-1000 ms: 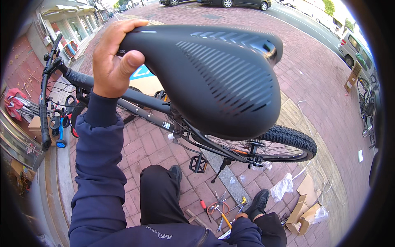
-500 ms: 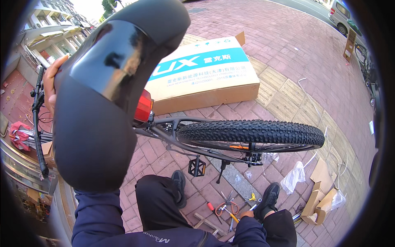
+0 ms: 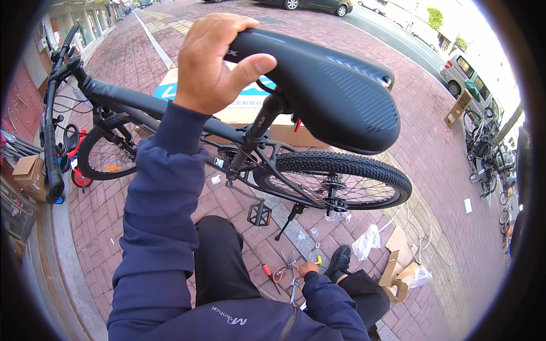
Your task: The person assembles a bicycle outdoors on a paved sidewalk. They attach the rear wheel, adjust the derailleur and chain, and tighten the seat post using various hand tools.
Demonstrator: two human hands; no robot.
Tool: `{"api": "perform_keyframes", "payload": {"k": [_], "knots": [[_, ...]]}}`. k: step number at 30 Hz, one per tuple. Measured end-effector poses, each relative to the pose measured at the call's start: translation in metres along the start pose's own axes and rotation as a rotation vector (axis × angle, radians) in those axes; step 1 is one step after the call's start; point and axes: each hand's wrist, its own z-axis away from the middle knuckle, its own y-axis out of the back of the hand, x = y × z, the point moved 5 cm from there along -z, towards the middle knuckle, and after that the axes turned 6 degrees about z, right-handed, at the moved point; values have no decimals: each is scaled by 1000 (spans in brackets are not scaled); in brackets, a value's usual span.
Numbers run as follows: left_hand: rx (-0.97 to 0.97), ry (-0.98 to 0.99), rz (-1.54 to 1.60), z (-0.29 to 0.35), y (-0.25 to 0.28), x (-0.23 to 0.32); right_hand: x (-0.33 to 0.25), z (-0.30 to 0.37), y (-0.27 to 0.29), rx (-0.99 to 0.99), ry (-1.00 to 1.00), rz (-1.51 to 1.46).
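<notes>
**Left hand gripping the saddle nose, right hand down among the tools**

The left hand (image 3: 213,62) is wrapping around the narrow front end of the black bicycle saddle (image 3: 335,85), fingers curling over the top and the thumb pressing along the near side. The saddle is sitting right of the hand, widening away from it toward the rear, and it is standing on a black seat post (image 3: 259,128) that is running down into the bicycle frame (image 3: 170,111).

The right hand (image 3: 308,268) is reaching low to the brick pavement (image 3: 443,148), closing around something small; what it is holding is too small to tell. It is touching or just beside a pair of orange-handled scissors (image 3: 282,271), with a red-handled screwdriver (image 3: 267,273) lying near them.

The bicycle is leaning on its kickstand (image 3: 287,219), its rear wheel (image 3: 341,176) sitting below the saddle and its handlebar (image 3: 51,131) pointing off to the left. A cardboard box (image 3: 250,113) is lying behind the frame. Scraps of cardboard (image 3: 398,267) and clear plastic wrap (image 3: 365,241) are lying right of the person's black shoe (image 3: 340,260).
</notes>
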Motion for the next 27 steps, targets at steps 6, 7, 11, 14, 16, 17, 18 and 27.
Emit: {"api": "perform_keyframes", "payload": {"k": [6,7,11,14,16,17,18,27], "knots": [[-2,33,9,-1,1,2,-46,97,113,404,134,-176],[-22,49,6,-1,0,2,-56,115,132,436,168,-183],[-127,85,-24,3,-4,-2,-95,198,252,805,493,-302],[-150,110,-19,4,-5,-3,-106,258,346,944,625,-551],[-151,116,-10,4,-5,-3,-114,288,395,1054,683,-572],[-144,107,-4,4,-6,-2,-118,300,413,1126,727,-571],[-140,106,1,5,-6,-2,-122,304,428,1117,743,-608],[-150,96,23,4,-8,-2,-132,273,471,999,787,-962]]}}
